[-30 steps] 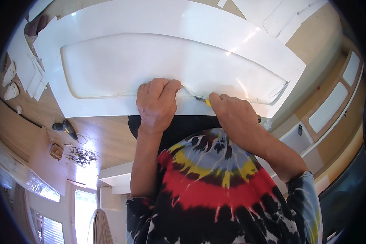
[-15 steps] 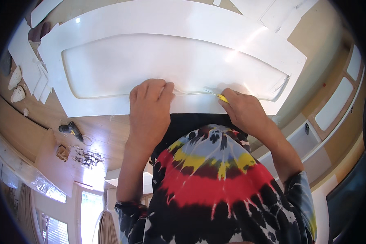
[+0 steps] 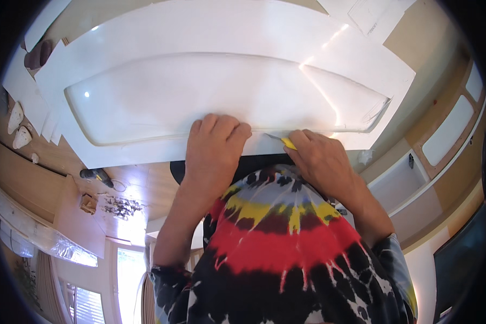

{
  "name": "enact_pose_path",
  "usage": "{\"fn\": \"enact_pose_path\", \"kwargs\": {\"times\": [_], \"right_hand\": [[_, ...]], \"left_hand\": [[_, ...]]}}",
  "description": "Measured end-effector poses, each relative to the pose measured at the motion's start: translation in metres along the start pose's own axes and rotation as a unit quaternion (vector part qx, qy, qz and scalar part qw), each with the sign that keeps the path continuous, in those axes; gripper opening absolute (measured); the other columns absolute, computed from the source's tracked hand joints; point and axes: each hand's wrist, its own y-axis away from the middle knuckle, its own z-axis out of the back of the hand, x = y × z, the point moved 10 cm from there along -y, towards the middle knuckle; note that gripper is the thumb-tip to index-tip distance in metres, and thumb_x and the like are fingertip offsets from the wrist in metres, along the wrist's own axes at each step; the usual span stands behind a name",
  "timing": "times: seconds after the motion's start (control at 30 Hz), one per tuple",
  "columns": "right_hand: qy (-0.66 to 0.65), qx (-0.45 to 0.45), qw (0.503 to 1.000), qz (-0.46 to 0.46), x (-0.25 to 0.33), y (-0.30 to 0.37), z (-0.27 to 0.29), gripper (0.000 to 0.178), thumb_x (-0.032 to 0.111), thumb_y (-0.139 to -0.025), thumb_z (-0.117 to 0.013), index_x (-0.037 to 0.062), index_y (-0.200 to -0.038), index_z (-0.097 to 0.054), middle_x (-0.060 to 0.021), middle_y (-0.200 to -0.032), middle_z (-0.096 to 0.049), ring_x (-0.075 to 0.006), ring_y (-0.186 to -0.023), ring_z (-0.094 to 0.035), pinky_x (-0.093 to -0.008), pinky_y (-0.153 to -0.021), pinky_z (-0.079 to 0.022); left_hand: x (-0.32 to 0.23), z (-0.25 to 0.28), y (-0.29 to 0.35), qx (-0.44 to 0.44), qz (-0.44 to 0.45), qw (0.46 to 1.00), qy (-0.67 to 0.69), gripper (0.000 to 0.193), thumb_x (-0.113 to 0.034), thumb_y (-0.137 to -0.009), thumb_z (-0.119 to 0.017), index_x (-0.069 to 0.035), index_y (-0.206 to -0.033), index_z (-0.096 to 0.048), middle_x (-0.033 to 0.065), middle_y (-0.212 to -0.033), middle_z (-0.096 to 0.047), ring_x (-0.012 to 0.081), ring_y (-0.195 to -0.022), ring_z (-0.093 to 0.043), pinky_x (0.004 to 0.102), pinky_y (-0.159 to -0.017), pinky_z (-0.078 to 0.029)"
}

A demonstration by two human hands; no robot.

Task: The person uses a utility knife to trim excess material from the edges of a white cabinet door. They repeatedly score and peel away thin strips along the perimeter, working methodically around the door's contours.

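A large white panel [image 3: 162,102] with a recessed, curved-edged middle lies in front of me. Along its near edge, my left hand [image 3: 216,154] rests over the groove with fingers bent and pressed together. Whatever those fingers may pinch is hidden beneath them. My right hand [image 3: 324,162] grips a yellow utility knife [image 3: 289,143], its blade out and pointing left toward my left fingertips. The blade hovers at or just above the panel's near border; I cannot tell whether it touches.
A power drill [image 3: 96,176] lies on the floor to the left, with a small open box [image 3: 88,203] and a scattered dark heap [image 3: 121,207] beyond it. White offcuts [image 3: 29,102] and white shoes [image 3: 21,137] sit far left. White shelving [image 3: 399,186] stands at right.
My left hand has shifted right along the near edge. The knife has come slightly closer to me, and its tip is now nearer my left fingers. The whole view has tilted a little.
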Motion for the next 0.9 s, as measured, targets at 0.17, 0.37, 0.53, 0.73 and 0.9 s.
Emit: {"fn": "enact_pose_path", "kwargs": {"times": [0.17, 0.37, 0.53, 0.73, 0.9], "right_hand": [[0.014, 0.003, 1.000, 0.016, 0.007, -0.004, -0.001, 0.022, 0.019, -0.100, -0.069, 0.0028, -0.095, -0.055, -0.0156, -0.082, -0.065, -0.0377, -0.079, -0.069, -0.0469, -0.068, -0.054], [0.033, -0.002, 0.999, 0.030, 0.015, -0.008, 0.000, 0.024, 0.018, -0.098, -0.072, 0.0021, -0.093, -0.055, -0.0146, -0.080, -0.063, -0.0360, -0.077, -0.069, -0.0449, -0.066, -0.054], [0.034, 0.006, 0.999, 0.021, 0.016, -0.008, 0.005, 0.022, 0.017, -0.099, -0.070, 0.0021, -0.092, -0.056, -0.0152, -0.080, -0.064, -0.0360, -0.077, -0.069, -0.0451, -0.067, -0.055], [0.036, 0.018, 0.999, 0.023, 0.014, -0.008, 0.001, 0.017, 0.014, -0.100, -0.065, 0.0018, -0.093, -0.056, -0.0164, -0.083, -0.067, -0.0369, -0.080, -0.071, -0.0460, -0.070, -0.056], [0.039, 0.019, 0.999, 0.027, 0.020, -0.009, -0.001, 0.015, 0.012, -0.096, -0.067, 0.0017, -0.095, -0.056, -0.0160, -0.085, -0.067, -0.0360, -0.080, -0.071, -0.0450, -0.072, -0.056]], "left_hand": [[0.002, -0.005, -0.013, 0.055, 0.000, 0.998, 0.001, 0.010, -0.005, -0.086, -0.072, -0.009, -0.095, -0.070, 0.0054, -0.093, -0.060, 0.0275, -0.094, -0.061, 0.0419, -0.083, -0.050], [-0.001, -0.011, -0.020, 0.136, -0.029, 0.990, -0.013, 0.011, -0.002, -0.084, -0.069, -0.008, -0.094, -0.068, 0.0075, -0.095, -0.059, 0.0286, -0.097, -0.063, 0.0423, -0.082, -0.053], [-0.011, -0.015, -0.027, 0.201, -0.073, 0.973, -0.082, 0.014, -0.004, -0.081, -0.069, -0.006, -0.095, -0.067, 0.0079, -0.095, -0.058, 0.0271, -0.098, -0.064, 0.0395, -0.076, -0.056], [-0.016, -0.016, -0.013, 0.140, -0.134, 0.970, -0.150, 0.019, -0.009, -0.080, -0.069, -0.006, -0.097, -0.064, 0.0064, -0.093, -0.055, 0.0242, -0.092, -0.063, 0.0353, -0.072, -0.056], [-0.012, -0.014, -0.006, 0.103, -0.159, 0.974, -0.123, 0.021, -0.010, -0.079, -0.069, -0.006, -0.099, -0.064, 0.0070, -0.093, -0.054, 0.0240, -0.089, -0.062, 0.0339, -0.069, -0.053]]}}
